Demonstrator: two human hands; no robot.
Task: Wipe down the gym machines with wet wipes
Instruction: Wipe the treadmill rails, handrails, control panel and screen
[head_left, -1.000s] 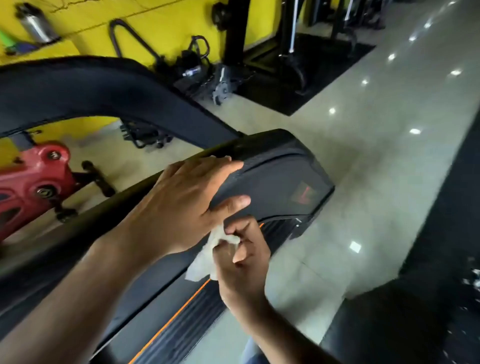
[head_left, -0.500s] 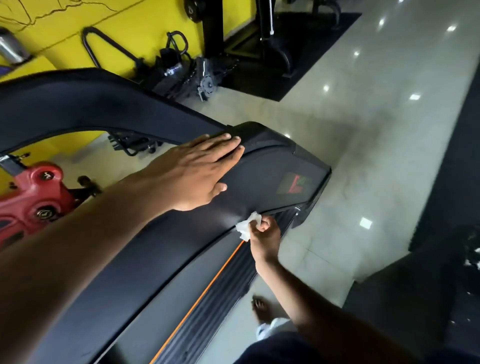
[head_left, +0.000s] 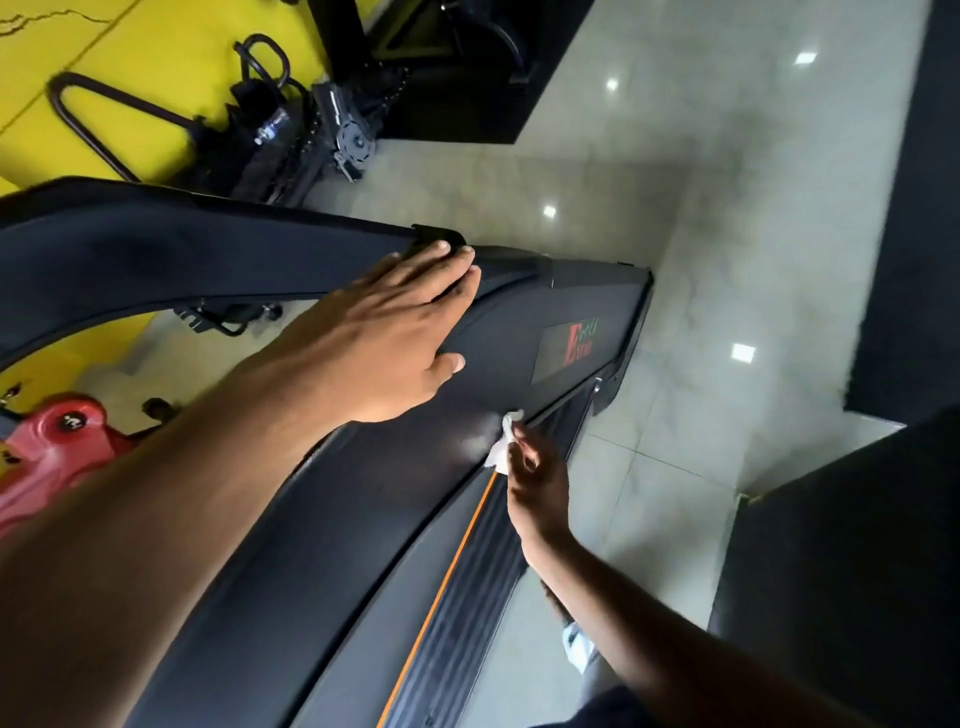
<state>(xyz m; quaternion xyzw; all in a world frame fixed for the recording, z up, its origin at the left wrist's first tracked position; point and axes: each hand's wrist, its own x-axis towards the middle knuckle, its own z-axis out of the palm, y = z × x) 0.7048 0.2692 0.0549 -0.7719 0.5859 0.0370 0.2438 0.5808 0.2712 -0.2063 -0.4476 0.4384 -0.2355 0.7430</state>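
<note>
A black treadmill (head_left: 363, 519) fills the middle of the view, with a red logo patch (head_left: 571, 345) on its motor cover and an orange stripe (head_left: 441, 587) along its side rail. My left hand (head_left: 384, 332) lies flat with straight fingers on the cover where the curved black arm joins it. My right hand (head_left: 535, 478) pinches a crumpled white wet wipe (head_left: 506, 439) and presses it against the cover's lower edge, just above the orange stripe. A pale damp smear shows on the cover beside the wipe.
A red machine part (head_left: 57, 447) sits at the left edge. Black gear, cables and a bent bar (head_left: 291, 130) lie against the yellow wall (head_left: 130, 62). Glossy grey tiles (head_left: 701, 234) run to the right, bordered by black rubber mats (head_left: 857, 571).
My right hand has dropped from under my left hand to the cover's lower edge with the wipe. My left hand has slid forward and flattened on the cover. The camera has tipped downward.
</note>
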